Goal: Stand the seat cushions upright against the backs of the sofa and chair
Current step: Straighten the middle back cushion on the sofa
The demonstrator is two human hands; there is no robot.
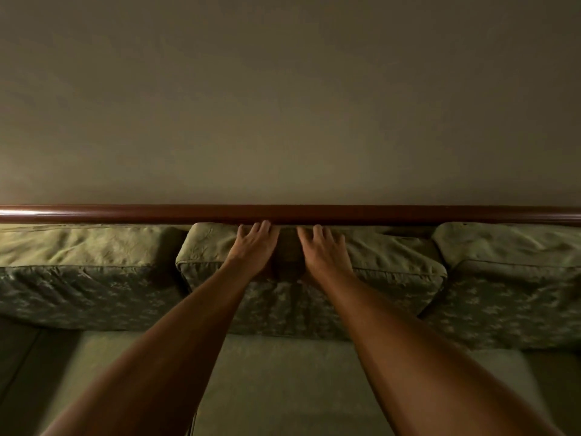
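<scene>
Three green patterned cushions stand upright along the sofa back under a dark wooden top rail. My left hand and my right hand lie flat, fingers spread, on the top edge of the middle cushion, close together near the rail. Neither hand closes around the cushion. The left cushion and the right cushion flank it, each leaning on the back. The middle cushion sits slightly forward of its neighbours.
The bare pale green seat deck lies below the cushions. A plain beige wall rises behind the rail. The sofa's left arm shows dark at the lower left.
</scene>
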